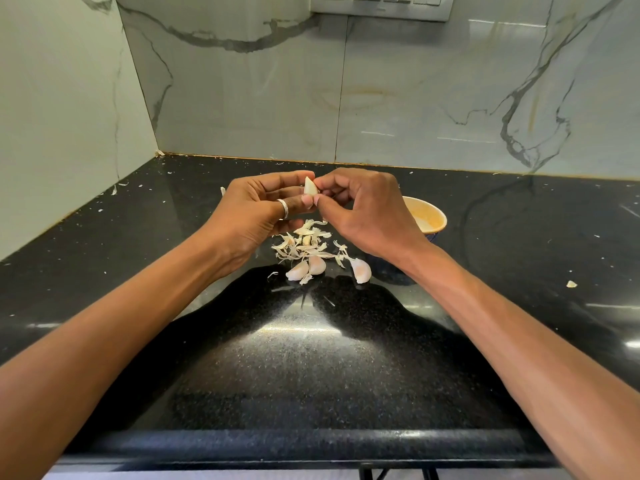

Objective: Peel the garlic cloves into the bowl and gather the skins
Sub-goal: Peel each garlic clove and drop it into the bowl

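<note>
Both hands pinch one garlic clove (310, 187) between them, held up in the air above the countertop (311, 368). The left hand (256, 211) has its thumb and fingers curled round the clove's left side and base. The right hand (360, 211) nips the clove's right lower edge between thumb and forefinger, with its other fingers curled in behind. The clove stands nearly upright with its pointed tip uppermost, and the face that shows is pale and smooth.

A small bowl (437, 216) stands on the counter just behind and to the right of the right hand. It is cream-orange inside and dark outside. Only the right part of its inside shows, as bare wall; the rest is hidden behind the hand, so I cannot tell what it holds.

Directly below the held clove, a loose heap of papery skins (304, 241) lies on the black counter. At the near edge of the heap are the unpeeled cloves (317, 265): two touching side by side and a third a little to the right, all three pinkish-white.

The two forearms come in from the lower corners and meet at the middle. The left palm faces right and the back of the right hand faces the camera. A silver ring (283, 208) sits on a left finger. Small white flecks are scattered over the counter. Behind it rises a veined marble backsplash (415, 98), with a switch plate (381, 5) at the top.
</note>
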Demonstrator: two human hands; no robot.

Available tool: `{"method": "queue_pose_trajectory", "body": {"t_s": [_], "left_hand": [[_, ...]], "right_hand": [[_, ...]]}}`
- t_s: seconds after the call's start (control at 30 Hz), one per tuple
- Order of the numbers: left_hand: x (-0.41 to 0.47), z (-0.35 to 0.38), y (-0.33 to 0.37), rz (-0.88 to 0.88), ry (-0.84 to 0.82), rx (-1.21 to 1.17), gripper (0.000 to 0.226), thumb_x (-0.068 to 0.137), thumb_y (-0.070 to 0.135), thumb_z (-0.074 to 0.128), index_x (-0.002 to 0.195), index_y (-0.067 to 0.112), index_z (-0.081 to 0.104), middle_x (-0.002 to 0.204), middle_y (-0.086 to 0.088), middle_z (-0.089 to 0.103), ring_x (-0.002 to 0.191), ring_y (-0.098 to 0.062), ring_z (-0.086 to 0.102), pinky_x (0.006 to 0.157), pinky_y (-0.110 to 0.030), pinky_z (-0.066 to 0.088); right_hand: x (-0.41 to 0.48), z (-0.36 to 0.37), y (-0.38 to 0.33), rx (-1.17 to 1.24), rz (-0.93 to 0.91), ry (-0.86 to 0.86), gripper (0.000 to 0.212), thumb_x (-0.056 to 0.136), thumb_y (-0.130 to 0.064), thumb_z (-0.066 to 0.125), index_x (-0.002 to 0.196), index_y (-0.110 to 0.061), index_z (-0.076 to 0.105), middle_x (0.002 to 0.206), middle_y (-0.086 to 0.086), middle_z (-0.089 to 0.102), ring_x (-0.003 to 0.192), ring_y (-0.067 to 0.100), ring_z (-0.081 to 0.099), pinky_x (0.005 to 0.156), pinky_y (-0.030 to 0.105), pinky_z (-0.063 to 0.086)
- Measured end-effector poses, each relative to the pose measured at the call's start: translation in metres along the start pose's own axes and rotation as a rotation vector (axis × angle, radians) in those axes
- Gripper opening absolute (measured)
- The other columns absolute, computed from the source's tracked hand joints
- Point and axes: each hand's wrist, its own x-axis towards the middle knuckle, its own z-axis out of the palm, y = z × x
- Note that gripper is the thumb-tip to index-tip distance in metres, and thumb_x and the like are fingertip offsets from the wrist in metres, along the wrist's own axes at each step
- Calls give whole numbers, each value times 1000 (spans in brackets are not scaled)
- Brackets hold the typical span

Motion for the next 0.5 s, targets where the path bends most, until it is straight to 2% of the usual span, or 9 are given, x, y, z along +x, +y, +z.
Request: {"method": "queue_pose_trajectory", "body": {"t_s": [0.17,0.33,0.5], "left_hand": [[0,0,-1,7,-1,17,35,81,5,76,114,17,73,106,-9,77,96,-17,73,80,-27,60],[0,0,-2,10,-8,23,33,87,2,72,116,16,72,104,-6,78,94,-14,74,82,-27,59],[1,0,-3,15,-19,11,33,88,1,70,117,17,71,103,-5,78,100,-17,74,82,-25,60]], "right_hand": [[0,-1,0,46,31,-15,13,90,-20,75,102,-16,80,85,-8,77,71,1,72,68,16,57],[1,-1,2,63,40,-60,12,94,-16,71,102,-14,80,80,-5,77,67,0,72,61,10,53],[1,-3,1,101,58,-81,11,95,-11,69,101,-12,78,83,-6,76,66,0,72,58,10,52]]}}
